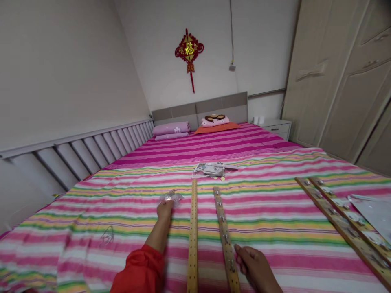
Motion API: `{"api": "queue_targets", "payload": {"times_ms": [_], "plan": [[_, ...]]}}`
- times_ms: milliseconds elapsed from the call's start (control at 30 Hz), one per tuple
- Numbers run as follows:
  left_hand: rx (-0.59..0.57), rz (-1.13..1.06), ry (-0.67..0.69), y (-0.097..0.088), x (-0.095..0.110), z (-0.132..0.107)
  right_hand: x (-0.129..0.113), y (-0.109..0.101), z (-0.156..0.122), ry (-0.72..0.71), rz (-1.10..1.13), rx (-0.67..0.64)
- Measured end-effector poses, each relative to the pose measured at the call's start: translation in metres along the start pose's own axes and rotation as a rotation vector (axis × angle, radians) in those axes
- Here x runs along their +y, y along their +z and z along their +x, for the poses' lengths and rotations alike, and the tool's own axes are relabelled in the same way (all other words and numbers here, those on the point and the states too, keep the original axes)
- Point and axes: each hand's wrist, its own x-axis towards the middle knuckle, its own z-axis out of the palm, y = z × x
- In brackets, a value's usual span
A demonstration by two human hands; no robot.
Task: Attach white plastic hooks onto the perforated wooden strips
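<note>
On the striped bedspread, my left hand (165,209) is closed at the near edge of a small clear plastic bag (174,197), whose contents I cannot make out. My right hand (255,264) has its fingers curled together beside a wooden strip (224,228) that carries a row of small metal pieces. Whatever its fingertips may hold is too small to see. Between my hands lies a bare, light wooden strip (193,232) with small holes along its length.
Farther up the bed lies a pile of clear packets (210,169). Two longer strips with fittings (332,211) lie at the right, by a clear plastic sheet (374,211). A thin tangle (107,236) rests at the left. A white railing (88,148) borders the bed's left side.
</note>
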Motion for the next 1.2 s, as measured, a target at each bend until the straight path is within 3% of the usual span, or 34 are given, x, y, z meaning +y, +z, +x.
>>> {"api": "queue_targets", "payload": {"times_ms": [467,867,1200], "plan": [[-0.148,-0.454,-0.419,-0.041,0.021,-0.040,-0.018,0.000,-0.009,-0.019,-0.003,0.012],[-0.116,-0.579,-0.489,-0.056,0.015,-0.058,-0.020,0.001,-0.011,-0.033,0.017,0.016],[-0.273,-0.870,-0.571,-0.075,0.015,-0.087,-0.026,0.000,-0.023,-0.004,0.116,0.018]]}}
